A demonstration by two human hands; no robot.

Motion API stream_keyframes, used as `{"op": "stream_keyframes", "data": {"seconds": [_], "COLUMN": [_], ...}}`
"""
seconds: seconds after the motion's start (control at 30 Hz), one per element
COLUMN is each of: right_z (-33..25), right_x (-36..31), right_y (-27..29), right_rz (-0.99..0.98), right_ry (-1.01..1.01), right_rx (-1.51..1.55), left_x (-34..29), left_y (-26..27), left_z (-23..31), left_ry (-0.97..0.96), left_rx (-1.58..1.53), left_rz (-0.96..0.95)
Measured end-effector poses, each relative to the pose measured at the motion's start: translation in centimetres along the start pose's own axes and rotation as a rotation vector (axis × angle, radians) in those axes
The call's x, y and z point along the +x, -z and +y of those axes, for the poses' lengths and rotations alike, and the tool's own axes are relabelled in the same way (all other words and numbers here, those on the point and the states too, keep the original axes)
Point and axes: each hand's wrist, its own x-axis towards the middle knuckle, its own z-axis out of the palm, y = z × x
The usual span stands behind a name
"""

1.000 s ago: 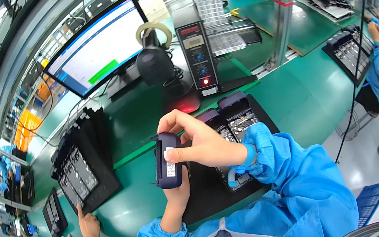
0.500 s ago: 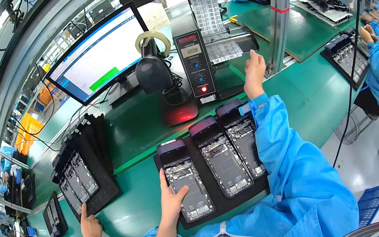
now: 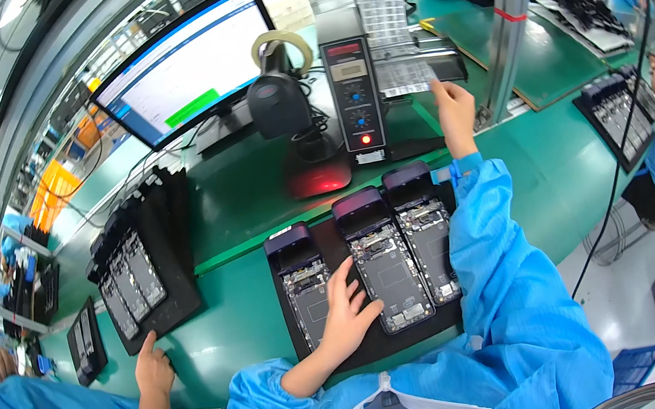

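Three opened smartphones, with boards and batteries exposed, lie side by side on a black tray point(image 3: 373, 356) in front of me. My left hand point(image 3: 340, 327) hovers over the left phone point(image 3: 305, 298), partly covering it, its fingers spread towards the middle phone point(image 3: 390, 276). My sleeve overlaps the edge of the right phone point(image 3: 431, 252). Farther off, my right hand point(image 3: 457, 114) pinches the lower right corner of a silvery label strip point(image 3: 402, 77). That strip hangs from a label dispenser point(image 3: 356, 97) with blue knobs and a lit red light.
A barcode scanner on a stand point(image 3: 280, 105), tape roll around it, stands before a monitor point(image 3: 185, 64). At left, a co-worker's hand point(image 3: 153, 373) points at another tray of opened phones point(image 3: 135, 286). A metal post point(image 3: 509, 39) and a hanging cable point(image 3: 620, 132) are at right.
My left hand has left its grip on the left phone and moved right, fingers spreading. My right hand has reached the label strip's corner. The whole view has shifted slightly.
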Motion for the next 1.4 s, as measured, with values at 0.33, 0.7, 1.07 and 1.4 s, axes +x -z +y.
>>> {"op": "stream_keyframes", "data": {"seconds": [0.33,0.7,1.07,1.4], "right_z": [-5.2,-4.0,-8.2,-13.7], "right_x": [-5.7,-9.7,-7.4,-9.4], "right_y": [-4.2,-7.7,-4.6,-2.2], "right_rz": [-0.151,-0.916,-0.569,-0.67], "right_ry": [-0.007,-0.377,-0.246,0.055], "right_rx": [0.403,0.247,0.538,0.448], "left_x": [3.4,0.3,13.0,10.8], "left_y": [-0.2,4.0,8.1,7.3], "left_z": [1.1,2.3,6.3,6.4], "left_ry": [0.441,0.25,-0.158,-0.244], "left_rx": [-0.354,-0.933,-1.149,-0.952], "left_rz": [-0.189,-0.183,0.382,0.347]}}
